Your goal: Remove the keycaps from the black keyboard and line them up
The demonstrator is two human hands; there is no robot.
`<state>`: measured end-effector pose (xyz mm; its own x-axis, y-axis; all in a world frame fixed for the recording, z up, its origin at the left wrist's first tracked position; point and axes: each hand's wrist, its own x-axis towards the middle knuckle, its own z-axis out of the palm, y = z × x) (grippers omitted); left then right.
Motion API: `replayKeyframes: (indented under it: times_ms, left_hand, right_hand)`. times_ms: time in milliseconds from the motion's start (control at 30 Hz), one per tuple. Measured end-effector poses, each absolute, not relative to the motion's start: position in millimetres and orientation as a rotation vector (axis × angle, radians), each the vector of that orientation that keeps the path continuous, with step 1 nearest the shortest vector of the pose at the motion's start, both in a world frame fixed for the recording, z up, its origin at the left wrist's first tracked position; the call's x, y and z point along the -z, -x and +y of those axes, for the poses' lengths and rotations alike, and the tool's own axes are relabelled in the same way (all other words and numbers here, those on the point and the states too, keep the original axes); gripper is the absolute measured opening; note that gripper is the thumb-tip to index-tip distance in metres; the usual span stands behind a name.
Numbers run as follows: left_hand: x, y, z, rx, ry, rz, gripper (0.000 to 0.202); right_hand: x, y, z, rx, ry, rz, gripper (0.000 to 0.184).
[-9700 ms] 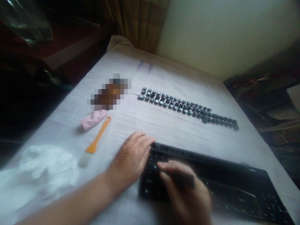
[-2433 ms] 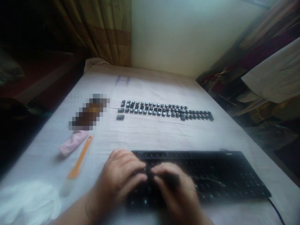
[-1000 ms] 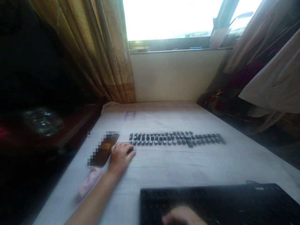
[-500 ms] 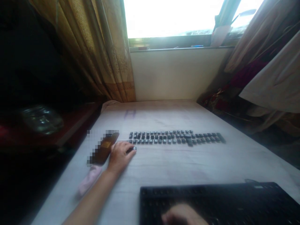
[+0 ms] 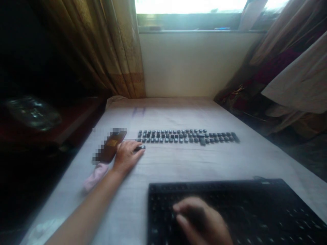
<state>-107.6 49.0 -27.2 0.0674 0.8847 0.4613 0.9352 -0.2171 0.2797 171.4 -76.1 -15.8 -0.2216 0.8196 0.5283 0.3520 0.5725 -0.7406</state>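
On the cloth-covered surface, my left hand (image 5: 126,154) reaches out beside the rows of loose black keycaps (image 5: 176,136). Its thumb and forefinger close around a dark keycap (image 5: 143,147) at the left end, just below the rows. My right hand (image 5: 208,219), slightly blurred, is over the left half of a black keyboard (image 5: 242,200). Thumb and forefinger curl toward each other close above the keys; whatever may be between their tips is too small and blurred to name.
A brown phone-like object (image 5: 112,146), partly pixelated, lies left of my left hand, with a pink cloth (image 5: 95,177) below it. A clear plastic bag (image 5: 33,112) sits on the dark red furniture at left. Curtain (image 5: 125,51) and window are beyond.
The view has tilted down, so everything sits higher. My right hand has come further into view over the keyboard. My left hand stays at the same keycap.
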Motion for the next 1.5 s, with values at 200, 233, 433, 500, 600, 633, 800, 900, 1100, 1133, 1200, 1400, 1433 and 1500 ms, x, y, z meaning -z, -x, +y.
replayKeyframes:
  times_ms: [200, 233, 433, 500, 600, 633, 800, 900, 1100, 1133, 1200, 1400, 1433, 1500]
  left_hand:
    - [17, 101, 26, 0.941, 2.300, -1.816, 0.022]
    - [14, 98, 20, 0.953, 2.321, -1.796, 0.023]
    - [7, 77, -25, 0.971, 2.584, -1.570, 0.020]
    - [9, 72, -36, 0.960, 2.664, -1.520, 0.020]
    - [14, 67, -44, 0.956, 2.755, -1.519, 0.022]
    - [15, 67, -45, 0.958, 2.775, -1.534, 0.022]
    - [18, 65, -45, 0.992, 2.798, -1.590, 0.022]
    - [18, 65, -45, 0.995, 2.808, -1.604, 0.022]
    - [20, 66, -45, 0.996, 2.827, -1.608, 0.021]
    - [21, 66, -45, 0.995, 2.831, -1.607, 0.022]
    - [21, 66, -45, 0.991, 2.834, -1.613, 0.022]
    - [19, 66, -45, 0.975, 2.842, -1.617, 0.024]
    - [19, 66, -45, 0.973, 2.847, -1.616, 0.024]
    - [19, 66, -45, 0.968, 2.859, -1.609, 0.024]
  right_hand:
    - [-2, -180, -75, -0.573, 1.019, -1.897, 0.015]
    - [-4, -181, -74, -0.574, 1.028, -1.911, 0.014]
    - [-9, -184, -72, -0.599, 0.985, -2.007, 0.017]
    - [-9, -186, -71, -0.619, 0.981, -2.036, 0.018]
    - [-10, -188, -71, -0.647, 0.970, -2.081, 0.020]
    - [-9, -189, -71, -0.655, 0.968, -2.097, 0.021]
    - [-5, -191, -71, -0.690, 0.977, -2.165, 0.022]
    - [-4, -191, -71, -0.693, 0.991, -2.183, 0.022]
    - [-8, -189, -72, -0.631, 0.969, -2.181, 0.022]
    - [-9, -189, -72, -0.625, 0.970, -2.181, 0.022]
    - [-9, -188, -73, -0.620, 0.970, -2.184, 0.022]
    - [-10, -182, -74, -0.587, 0.970, -2.234, 0.021]
    - [-11, -181, -74, -0.573, 0.972, -2.250, 0.021]
    - [-12, -179, -73, -0.536, 0.977, -2.282, 0.022]
